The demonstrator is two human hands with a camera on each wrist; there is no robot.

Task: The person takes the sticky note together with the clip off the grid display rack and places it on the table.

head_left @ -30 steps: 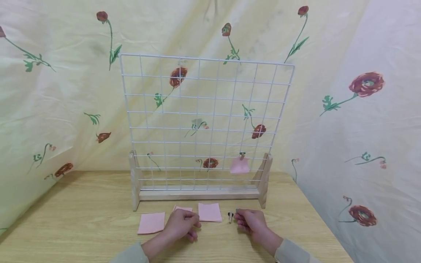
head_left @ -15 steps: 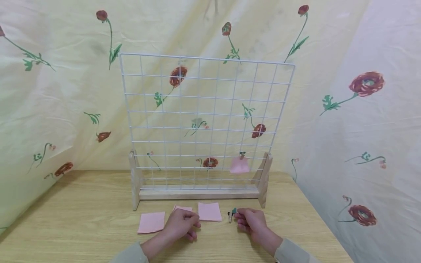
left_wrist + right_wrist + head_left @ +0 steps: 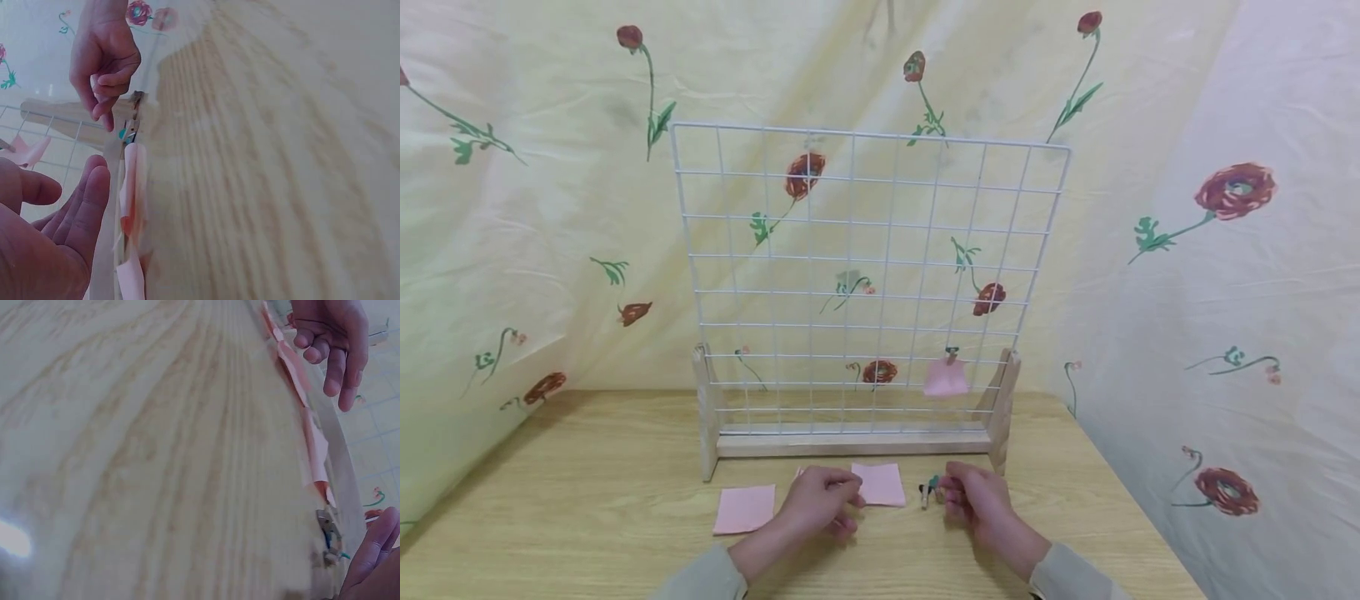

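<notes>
Over the pink paper squares, my left hand point(image 3: 820, 502) hovers with relaxed fingers, holding nothing. One pink square point(image 3: 745, 510) lies left of it, another pink square point(image 3: 882, 486) just right of its fingertips, and a third is mostly hidden behind the hand. My right hand point(image 3: 983, 504) is beside a few small clips, its fingers loosely bent and nothing visible in them. A dark-and-silver clip point(image 3: 924, 497) and a teal clip point(image 3: 934, 482) lie left of its fingertips. The right wrist view shows the metal clips point(image 3: 326, 525) close to the right fingers.
Behind the hands a white wire grid point(image 3: 853, 133) stands in a wooden base point(image 3: 853, 443). A pink square point(image 3: 946, 380) hangs from its lower right by a clip point(image 3: 952, 355). Flowered cloth point(image 3: 1150, 333) surrounds the wooden table point(image 3: 587, 467).
The teal clip at my right fingertips now lies beside the dark clip, and the right hand has drawn slightly up from it. My left hand has lifted slightly, its fingers more spread.
</notes>
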